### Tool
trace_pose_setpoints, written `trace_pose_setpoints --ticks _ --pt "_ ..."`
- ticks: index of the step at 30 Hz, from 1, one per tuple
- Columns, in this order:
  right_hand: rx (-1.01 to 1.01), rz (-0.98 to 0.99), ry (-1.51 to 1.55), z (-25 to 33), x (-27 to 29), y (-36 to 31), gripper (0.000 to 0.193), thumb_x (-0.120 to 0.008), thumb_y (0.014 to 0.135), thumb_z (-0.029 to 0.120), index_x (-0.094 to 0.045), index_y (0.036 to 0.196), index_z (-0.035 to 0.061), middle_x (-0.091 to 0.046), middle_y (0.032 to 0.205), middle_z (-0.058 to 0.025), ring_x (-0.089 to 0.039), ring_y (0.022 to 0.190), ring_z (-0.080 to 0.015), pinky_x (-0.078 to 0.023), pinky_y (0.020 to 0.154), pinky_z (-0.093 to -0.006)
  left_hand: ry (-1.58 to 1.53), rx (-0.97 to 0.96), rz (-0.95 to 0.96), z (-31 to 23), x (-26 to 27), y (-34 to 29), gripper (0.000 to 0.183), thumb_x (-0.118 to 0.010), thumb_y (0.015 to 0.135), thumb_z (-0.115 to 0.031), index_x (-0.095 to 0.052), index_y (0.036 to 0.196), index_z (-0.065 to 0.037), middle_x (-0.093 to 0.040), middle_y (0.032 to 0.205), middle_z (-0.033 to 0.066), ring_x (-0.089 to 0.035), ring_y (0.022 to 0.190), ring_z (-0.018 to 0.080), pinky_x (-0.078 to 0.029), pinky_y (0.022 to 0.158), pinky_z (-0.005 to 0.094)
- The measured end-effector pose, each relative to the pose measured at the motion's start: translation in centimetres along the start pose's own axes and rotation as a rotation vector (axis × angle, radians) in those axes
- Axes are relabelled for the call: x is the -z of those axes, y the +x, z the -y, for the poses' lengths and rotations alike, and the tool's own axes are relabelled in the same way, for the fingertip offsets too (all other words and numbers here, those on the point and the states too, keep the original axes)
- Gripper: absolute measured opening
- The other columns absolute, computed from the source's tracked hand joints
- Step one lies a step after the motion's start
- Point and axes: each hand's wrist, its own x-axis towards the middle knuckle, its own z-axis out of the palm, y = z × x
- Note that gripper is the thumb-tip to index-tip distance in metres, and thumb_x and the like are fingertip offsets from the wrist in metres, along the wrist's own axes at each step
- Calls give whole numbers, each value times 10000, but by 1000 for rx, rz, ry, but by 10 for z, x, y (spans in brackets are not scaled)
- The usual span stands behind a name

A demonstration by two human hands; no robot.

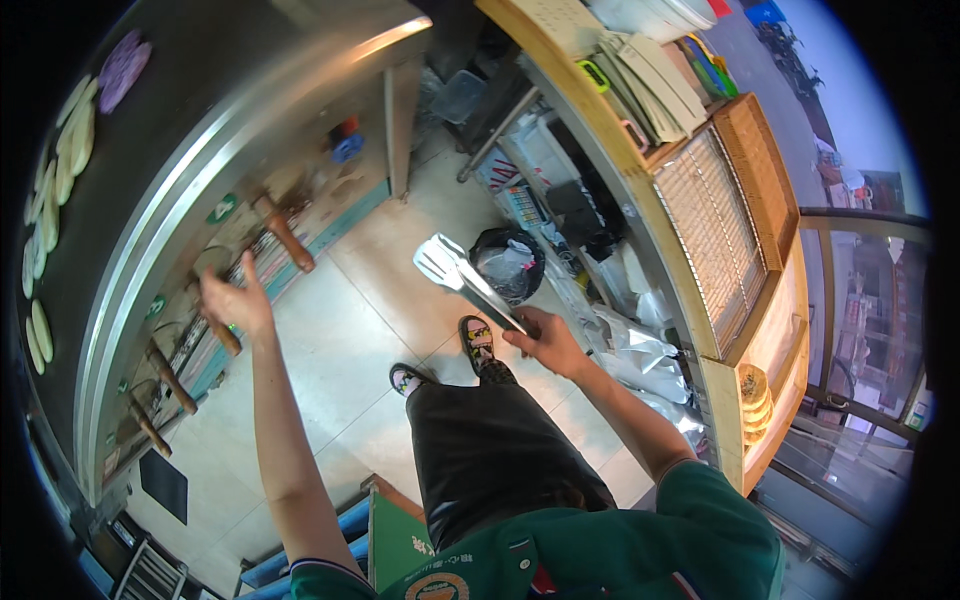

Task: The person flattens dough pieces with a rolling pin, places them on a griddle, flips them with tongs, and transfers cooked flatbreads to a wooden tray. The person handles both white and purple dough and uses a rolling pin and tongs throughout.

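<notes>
My right hand (548, 342) is closed around the handle end of metal tongs (452, 268), whose slotted, pale head points up and to the left over the floor. My left hand (238, 302) reaches to the metal cooking counter on the left, fingers apart with nothing in them. It is close to the wooden handles (222, 334) along the counter's front; whether it touches one I cannot tell. Another wooden handle (288, 236) stands out just beyond it. Long pale dough pieces (72, 150) and a purple round piece (124, 70) lie on the dark cooking surface (150, 130).
A wooden-framed counter on the right carries a wire rack (712, 235) and a stack of round flatbreads (754, 402). Below it are shelves with plastic bags (640, 350). A black-lined bin (508, 266) stands on the tiled floor (350, 300). A green board (395, 540) is near my legs.
</notes>
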Motion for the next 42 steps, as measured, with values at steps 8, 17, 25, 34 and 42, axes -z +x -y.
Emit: trace_pose_setpoints --ticks 8,17,25,34,42 --pt "652 -408 -734 23 115 29 501 -797 607 203 -594 1020 6 -530 1187 -189 -544 1028 -347 -452 838 -418 -825 1056 751 -63 -60 -9 323 -722 795 -278 -484 707 -77 -482 548 16 -460 410 138 -363 358 294" --pt "675 -730 -983 86 175 174 481 -766 631 361 -685 977 37 -354 1397 -229 -296 1304 -408 -225 1066 -526 -742 985 696 -79 -7 -88 302 -686 815 -277 -476 704 -91 -456 496 3 -448 367 124 -360 334 283" --pt "630 -576 -1038 94 208 190 512 -776 649 386 -682 997 23 -556 1198 -218 -503 1131 -359 -365 996 -411 -655 1094 744 -118 83 -193 327 -674 830 -267 -482 639 -83 -459 470 8 -436 342 122 -336 323 279" --pt "150 415 58 5 70 111 193 -664 843 121 -641 991 -1 -657 891 -73 -606 755 -88 -487 655 -231 -785 1161 706 -124 161 -342 250 -661 854 -202 -528 745 -21 -472 500 4 -435 365 90 -339 348 254" --pt "-262 930 183 -6 -45 147 194 -598 875 125 -638 1008 -11 -646 864 -25 -580 704 -72 -459 595 -217 -781 1237 754 -127 215 -453 244 -674 842 -203 -567 732 -13 -537 572 23 -477 390 89 -369 362 248"
